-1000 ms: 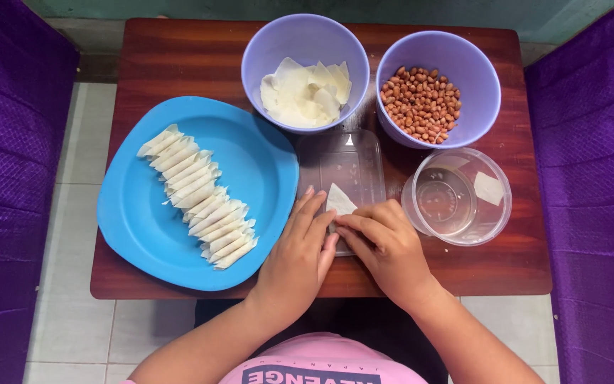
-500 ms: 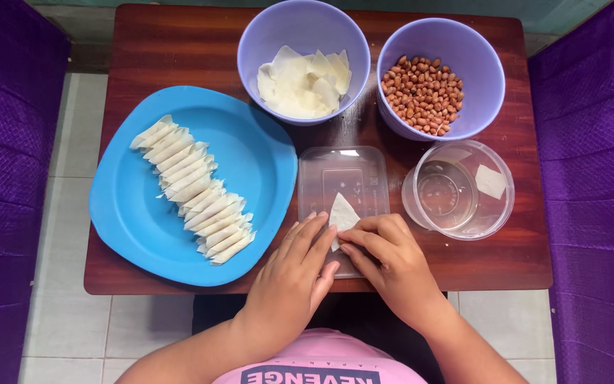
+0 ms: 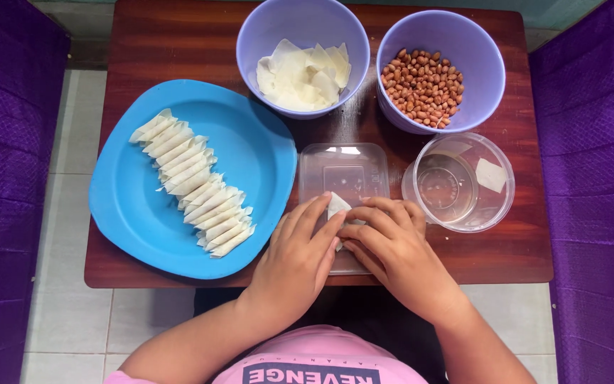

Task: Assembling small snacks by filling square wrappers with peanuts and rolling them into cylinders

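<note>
Right now I am in the middle of folding: both of my hands are bent over a small pale wrapper sheet (image 3: 337,207) that lies on the clear rectangular plastic lid (image 3: 344,174) at the near edge of the dark wooden bench (image 3: 179,50). My left hand (image 3: 298,256) has its fingers close together and pressed on the wrapper's left side; my right hand (image 3: 392,249) has its fingertips curled in on the right side, so the two hands meet over it and only one pale corner pokes up between them. Whether any filling sits inside I cannot tell, since my fingers cover it.

To my left the round blue plastic plate (image 3: 129,213) carries a slanting row of finished rolled wrappers (image 3: 193,192), each touching the next. At the far side stand a lilac bowl of loose wrapper sheets (image 3: 303,71) and, just beside it, a lilac bowl of red-brown peanuts (image 3: 424,85). Near my right hand is a clear round plastic tub (image 3: 463,181) with one wrapper scrap in it.

I judge the roll is only partly closed. The next move calls for a light, even press, keeping the thin sheet from tearing or springing open.
</note>
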